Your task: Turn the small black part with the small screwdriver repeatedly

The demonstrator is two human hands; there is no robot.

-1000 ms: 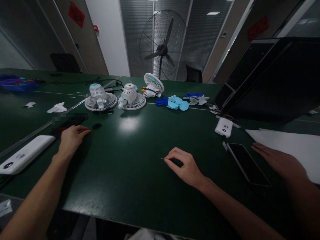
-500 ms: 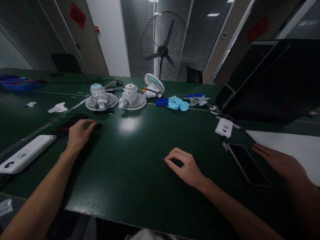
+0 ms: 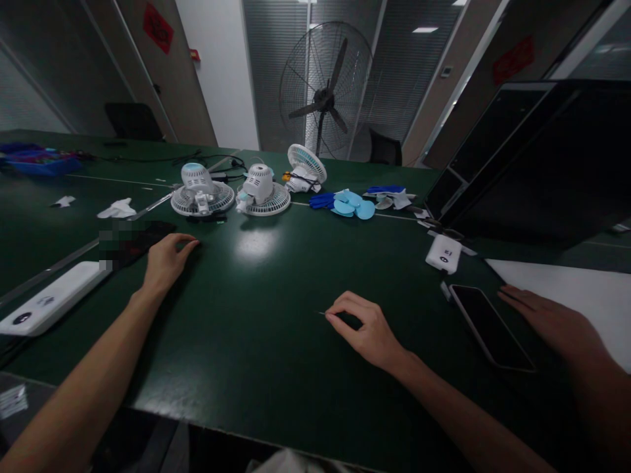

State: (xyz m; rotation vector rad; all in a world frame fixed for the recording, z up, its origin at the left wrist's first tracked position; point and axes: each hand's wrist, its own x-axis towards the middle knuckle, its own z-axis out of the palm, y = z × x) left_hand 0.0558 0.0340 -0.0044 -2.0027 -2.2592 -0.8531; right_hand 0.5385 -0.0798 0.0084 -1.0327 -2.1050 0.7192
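Note:
My left hand (image 3: 166, 260) lies on the green table (image 3: 256, 341), its fingers curled down over the spot where a small black piece lay; that piece is now hidden under them. Just left of this hand is a dark phone (image 3: 142, 238). My right hand (image 3: 369, 330) rests nearer the middle of the table, thumb and forefinger pinched on a thin metal pin (image 3: 320, 313) whose tip pokes out to the left.
Three small white fans (image 3: 202, 194) (image 3: 263, 192) (image 3: 305, 167) and blue fan blades (image 3: 351, 204) lie farther back. A black phone (image 3: 488, 325), a white charger (image 3: 444, 252), white paper (image 3: 582, 289) and another person's flat hand (image 3: 549, 320) are at the right. A white device (image 3: 49, 299) lies left.
My left hand has slid forward and to the right, from beside the dark phone onto the small black piece, which it now covers. My right hand has stayed put.

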